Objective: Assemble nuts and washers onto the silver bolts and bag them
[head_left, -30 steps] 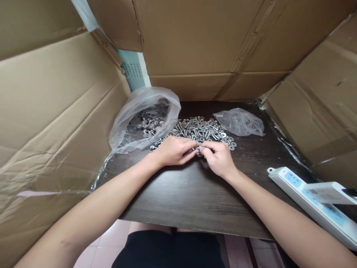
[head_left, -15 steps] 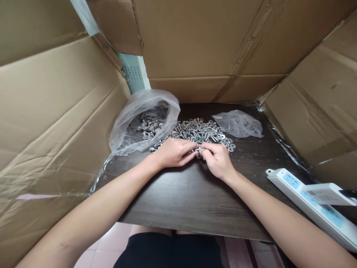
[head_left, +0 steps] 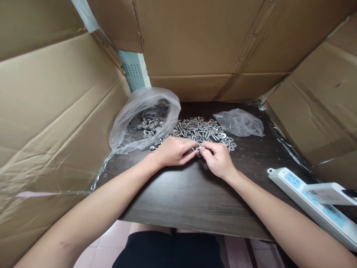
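My left hand and my right hand meet in front of the hardware pile, fingertips almost touching. Between them is a small silver bolt with what looks like a washer on it. The left thumb and fingers pinch one end; the right thumb and index finger close on the other. Fingertips cover part of it. Just beyond lies a heap of loose bolts, nuts and washers. Flat washers are scattered at the heap's right edge.
An open clear plastic bag at left holds bolts with washers. Another clear bag lies back right. A white power strip with a plugged-in adapter is at right on the dark table. Cardboard walls enclose three sides.
The hands stay in nearly the same place. More of the bolt now shows between the fingertips. The whole view has shifted very slightly.
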The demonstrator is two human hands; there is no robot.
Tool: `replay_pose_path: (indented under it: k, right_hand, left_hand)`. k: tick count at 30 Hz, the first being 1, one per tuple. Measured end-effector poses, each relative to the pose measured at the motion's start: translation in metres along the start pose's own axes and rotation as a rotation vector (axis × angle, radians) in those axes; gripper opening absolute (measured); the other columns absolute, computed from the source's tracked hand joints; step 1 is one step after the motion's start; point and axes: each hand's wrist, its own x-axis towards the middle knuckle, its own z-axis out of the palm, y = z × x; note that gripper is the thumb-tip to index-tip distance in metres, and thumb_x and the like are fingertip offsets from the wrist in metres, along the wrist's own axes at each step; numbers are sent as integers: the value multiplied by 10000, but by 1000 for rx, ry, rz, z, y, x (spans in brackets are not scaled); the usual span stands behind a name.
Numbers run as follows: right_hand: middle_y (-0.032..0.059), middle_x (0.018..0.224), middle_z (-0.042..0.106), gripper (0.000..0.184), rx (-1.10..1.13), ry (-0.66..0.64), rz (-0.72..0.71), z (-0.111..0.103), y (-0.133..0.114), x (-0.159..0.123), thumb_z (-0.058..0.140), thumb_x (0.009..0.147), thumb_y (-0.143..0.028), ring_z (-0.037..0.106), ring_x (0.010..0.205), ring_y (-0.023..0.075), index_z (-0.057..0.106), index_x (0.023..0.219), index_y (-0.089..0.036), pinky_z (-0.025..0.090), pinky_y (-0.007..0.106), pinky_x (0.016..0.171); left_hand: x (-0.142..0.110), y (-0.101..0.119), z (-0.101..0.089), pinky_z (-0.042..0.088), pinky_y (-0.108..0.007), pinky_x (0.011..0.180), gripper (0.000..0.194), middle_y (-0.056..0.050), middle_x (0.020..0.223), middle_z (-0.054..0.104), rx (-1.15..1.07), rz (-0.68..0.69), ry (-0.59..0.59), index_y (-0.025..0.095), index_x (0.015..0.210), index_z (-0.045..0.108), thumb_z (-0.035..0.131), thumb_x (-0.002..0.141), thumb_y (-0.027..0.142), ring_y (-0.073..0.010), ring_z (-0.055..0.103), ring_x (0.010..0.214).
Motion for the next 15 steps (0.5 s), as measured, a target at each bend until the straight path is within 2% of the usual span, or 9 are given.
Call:
replay_pose_path:
  k: [6,15]
  right_hand:
    - [-36,539,412,274,-10,4,-4,0,1,0,475,860,-244,388,522,122,445,589,-208,289,283,553]
    - [-40,549,416,331,28,-2,-25,0,-1,-1,455,949,-285,404,518,123,421,627,-217,309,275,549]
  left_hand:
    - [0,1,0,429,-278,593,261,-23,811,743,6,-1,7,172,985,658,459,1023,336,-159,692,702]
    - [0,0,-1,426,-278,593,273,-32,818,745,10,-10,19,171,973,657,452,1029,342,-163,695,707]
